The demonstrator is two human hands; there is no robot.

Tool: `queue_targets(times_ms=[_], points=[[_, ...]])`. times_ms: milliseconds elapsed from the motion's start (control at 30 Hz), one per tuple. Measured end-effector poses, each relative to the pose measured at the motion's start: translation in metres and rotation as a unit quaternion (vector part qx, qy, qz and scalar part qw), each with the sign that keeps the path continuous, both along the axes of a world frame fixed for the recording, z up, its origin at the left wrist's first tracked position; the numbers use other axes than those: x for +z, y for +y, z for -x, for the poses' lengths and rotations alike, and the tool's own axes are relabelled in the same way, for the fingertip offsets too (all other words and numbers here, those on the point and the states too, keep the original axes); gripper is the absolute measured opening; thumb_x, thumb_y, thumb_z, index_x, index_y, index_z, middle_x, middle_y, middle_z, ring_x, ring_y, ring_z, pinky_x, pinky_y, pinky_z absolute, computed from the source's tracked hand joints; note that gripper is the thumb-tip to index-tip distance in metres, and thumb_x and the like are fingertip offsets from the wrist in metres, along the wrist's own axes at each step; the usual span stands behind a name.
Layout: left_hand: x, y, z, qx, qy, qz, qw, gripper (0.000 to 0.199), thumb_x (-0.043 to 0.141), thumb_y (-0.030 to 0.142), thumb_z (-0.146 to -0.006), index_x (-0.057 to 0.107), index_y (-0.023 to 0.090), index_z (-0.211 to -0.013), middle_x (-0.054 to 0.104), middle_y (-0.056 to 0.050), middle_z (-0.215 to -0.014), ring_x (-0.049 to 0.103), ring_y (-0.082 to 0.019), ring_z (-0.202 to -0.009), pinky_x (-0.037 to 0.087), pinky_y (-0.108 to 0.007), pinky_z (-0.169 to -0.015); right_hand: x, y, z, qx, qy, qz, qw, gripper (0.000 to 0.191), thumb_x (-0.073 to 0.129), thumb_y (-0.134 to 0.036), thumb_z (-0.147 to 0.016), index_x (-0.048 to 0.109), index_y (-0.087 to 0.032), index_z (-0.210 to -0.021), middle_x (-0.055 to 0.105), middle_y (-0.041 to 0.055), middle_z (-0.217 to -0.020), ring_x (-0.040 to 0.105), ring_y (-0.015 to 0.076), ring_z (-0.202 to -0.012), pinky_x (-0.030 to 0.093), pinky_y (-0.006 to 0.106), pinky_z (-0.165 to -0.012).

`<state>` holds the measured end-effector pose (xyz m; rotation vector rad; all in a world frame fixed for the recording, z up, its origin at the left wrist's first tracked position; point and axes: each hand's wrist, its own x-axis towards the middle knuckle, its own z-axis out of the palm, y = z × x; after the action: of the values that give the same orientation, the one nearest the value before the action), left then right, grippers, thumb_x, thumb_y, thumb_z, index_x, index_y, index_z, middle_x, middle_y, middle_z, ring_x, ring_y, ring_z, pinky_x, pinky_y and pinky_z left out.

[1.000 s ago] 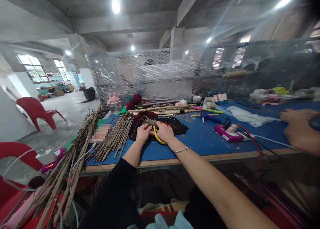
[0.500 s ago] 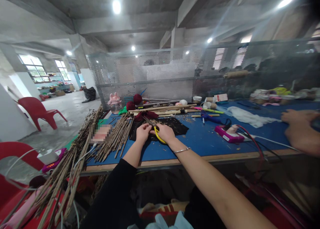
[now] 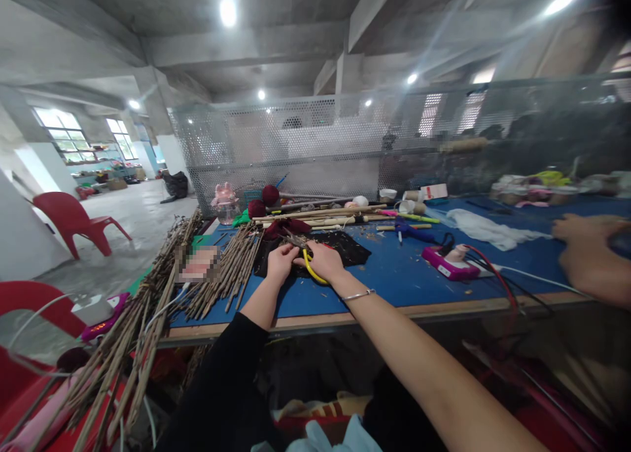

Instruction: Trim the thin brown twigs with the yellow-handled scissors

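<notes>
My right hand (image 3: 323, 260) is wrapped round a pair of yellow-handled shears (image 3: 314, 273), the metal blades pointing away and to the left. Right beside it, my left hand (image 3: 282, 260) is closed in a pinch just below the blades; whatever its fingers hold is too small to make out. Both hands are over a black cloth (image 3: 357, 249) strewn with small brown scraps. A dark red cloth (image 3: 286, 228) lies just beyond the blades. Left of my hands, a bundle of thin brown twigs (image 3: 231, 274) is spread on the blue tabletop (image 3: 394, 288).
Longer twigs (image 3: 133, 340) overhang the table's left end, near a blurred-out flat object (image 3: 200, 265) with a cable. Light sticks (image 3: 320, 213) and yarn balls (image 3: 256, 208) lie along the back. A purple power strip (image 3: 451, 268) sits to the right. Another person's hand (image 3: 586, 242) is at far right.
The shears' blades look spread wider, and a bit of red shows by my right hand. Both hands stay in nearly the same place.
</notes>
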<state>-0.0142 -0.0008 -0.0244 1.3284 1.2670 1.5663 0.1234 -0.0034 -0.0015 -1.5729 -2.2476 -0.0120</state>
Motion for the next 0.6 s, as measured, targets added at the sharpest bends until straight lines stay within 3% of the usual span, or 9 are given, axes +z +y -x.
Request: queue_targets(times_ms=[400, 600], points=[[-0.0056, 0.005, 0.0008, 0.005, 0.002, 0.017, 1.0, 0.022, 0.065, 0.029, -0.065, 0.07, 0.01, -0.076, 0.064, -0.002, -0.06, 0.052, -0.009, -0.051, 0.037, -0.017, -0.048, 0.0031, -0.0037, 0.0018, -0.012, -0.041, 0.024, 0.999, 0.063, 0.031, -0.072, -0.077, 0.056, -0.019, -0.103, 0.066, 0.0133, -0.094, 0.063, 0.0257, -0.088, 0.043, 0.031, -0.071], [-0.002, 0.0028, -0.0016, 0.018, -0.008, 0.044, 0.999, 0.026, 0.066, 0.03, -0.065, 0.069, 0.01, -0.08, 0.063, -0.003, -0.059, 0.048, -0.008, -0.047, 0.035, -0.017, -0.044, 0.0028, -0.0023, 0.0024, -0.024, -0.046, 0.02, 0.998, 0.059, 0.03, -0.068, -0.081, 0.058, -0.019, -0.097, 0.066, 0.0129, -0.093, 0.063, 0.025, -0.088, 0.042, 0.031, -0.071]])
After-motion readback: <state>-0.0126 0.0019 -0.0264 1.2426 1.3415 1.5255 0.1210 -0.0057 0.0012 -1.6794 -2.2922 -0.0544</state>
